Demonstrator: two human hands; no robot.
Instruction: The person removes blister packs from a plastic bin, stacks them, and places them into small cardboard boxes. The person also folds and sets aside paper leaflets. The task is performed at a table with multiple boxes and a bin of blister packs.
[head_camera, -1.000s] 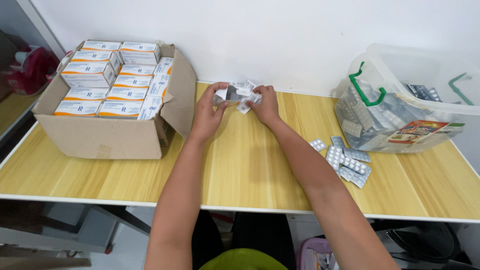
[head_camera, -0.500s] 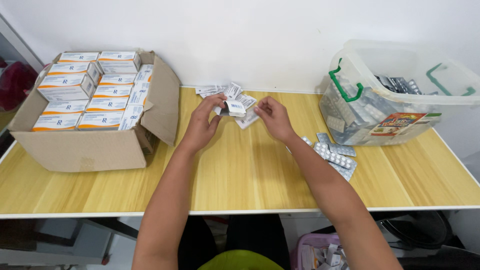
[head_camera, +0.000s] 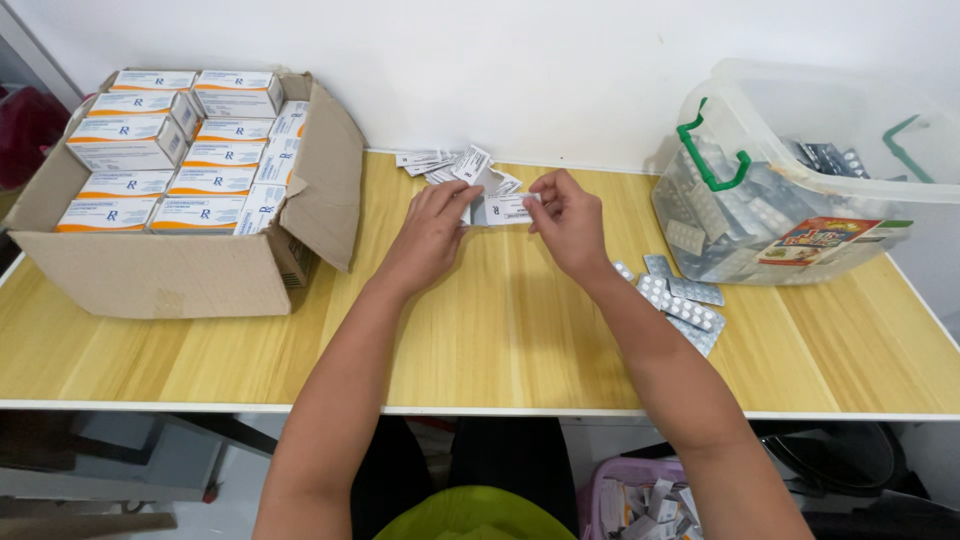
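Note:
Both hands meet over the far middle of the wooden table (head_camera: 500, 340). My left hand (head_camera: 432, 232) and my right hand (head_camera: 568, 222) together pinch a small white folded paper leaflet (head_camera: 508, 207) between their fingertips. Just behind it lies a loose pile of similar white leaflets (head_camera: 445, 164) against the wall. Several silver blister strips of tablets (head_camera: 682, 300) lie on the table right of my right forearm.
An open cardboard box (head_camera: 160, 262) packed with white and orange medicine cartons (head_camera: 170, 130) stands at the left. A clear plastic bin (head_camera: 800, 190) with green handles holds many blister strips at the right. A purple basket of scraps (head_camera: 640, 500) sits below the table edge.
The hands have stayed over the leaflet pile at the back of the table. They now hold one leaflet flat between them. The camera view has shifted slightly.

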